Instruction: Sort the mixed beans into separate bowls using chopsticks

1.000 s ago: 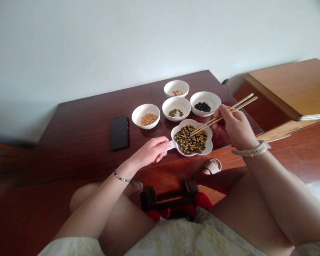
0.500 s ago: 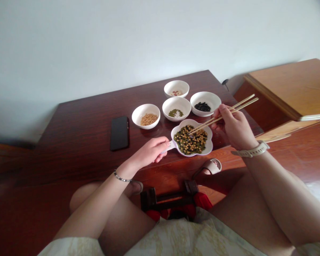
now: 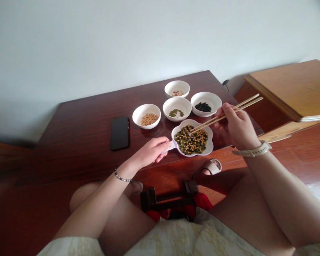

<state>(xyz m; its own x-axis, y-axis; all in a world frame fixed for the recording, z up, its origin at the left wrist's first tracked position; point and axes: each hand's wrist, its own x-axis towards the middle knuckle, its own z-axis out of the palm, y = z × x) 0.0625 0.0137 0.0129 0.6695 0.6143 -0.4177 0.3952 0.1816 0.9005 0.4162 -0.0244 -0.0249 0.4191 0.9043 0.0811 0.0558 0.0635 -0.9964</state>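
My left hand (image 3: pixel 155 149) is closed round the short handle of a white, flower-shaped bowl (image 3: pixel 210 145) at the table's front edge. Yellow, green and black beans lie mixed in it. Between the fingers of my right hand (image 3: pixel 238 124) is a pair of wooden chopsticks (image 3: pixel 236 108), their tips down among the beans. Behind the handled bowl stand round white bowls: one with yellow beans (image 3: pixel 149 120), one with green beans (image 3: pixel 176 113), one with black beans (image 3: pixel 203 107). Farthest back, another white bowl (image 3: pixel 177 86) holds small reddish and pale pieces too small to name.
A black phone (image 3: pixel 120 133) lies on the dark wooden table (image 3: pixel 90 117), left of the bowls. To the right is a lighter wooden cabinet (image 3: pixel 290 85). A white wall rises behind the table. My knees and a sandalled foot are below its front edge.
My right hand has shifted slightly right, and the chopsticks with it, their tips still among the beans. The left hand keeps its hold on the handle.
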